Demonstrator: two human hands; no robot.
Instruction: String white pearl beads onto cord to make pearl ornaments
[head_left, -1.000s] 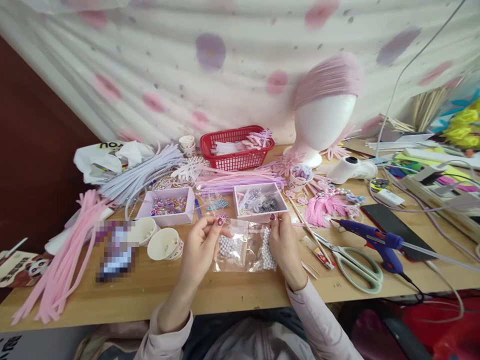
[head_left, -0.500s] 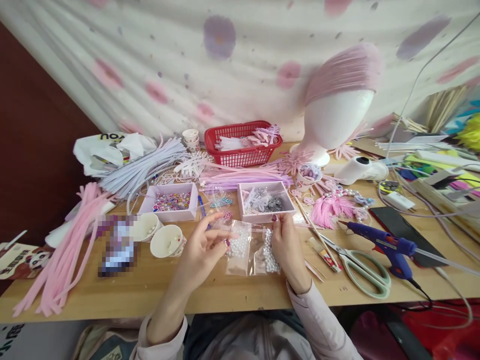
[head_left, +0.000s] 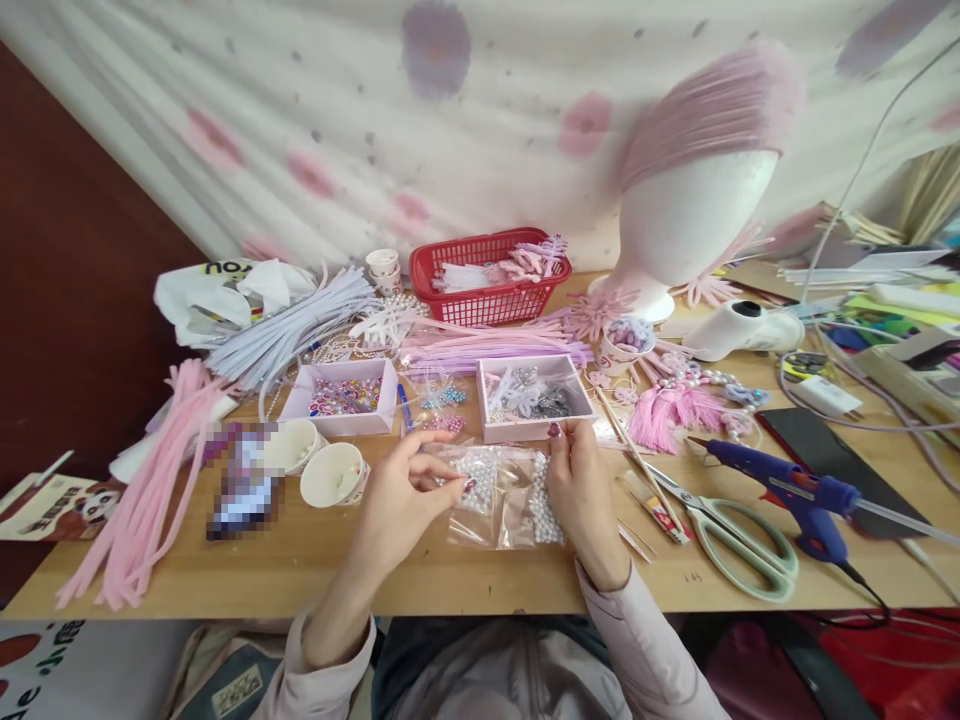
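My left hand reaches over a clear plastic bag of white pearl beads. Its thumb and fingertips are closed together at that bag; whatever is between them is too small to make out. A second clear bag of pearl beads lies against the first on the right. My right hand grips this one near its upper right edge, partly covering it. Behind the hands are a white box of loose charms and small packets of pink beads and blue beads.
Two paper cups stand left, near pink fuzzy stems. A red basket and a foam head are at the back. On the right lie scissors, a blue glue gun and a phone.
My left thumb and fingers have come together over the left bag; they were apart before. My right hand stays on the right bag. The camera view has shifted slightly.
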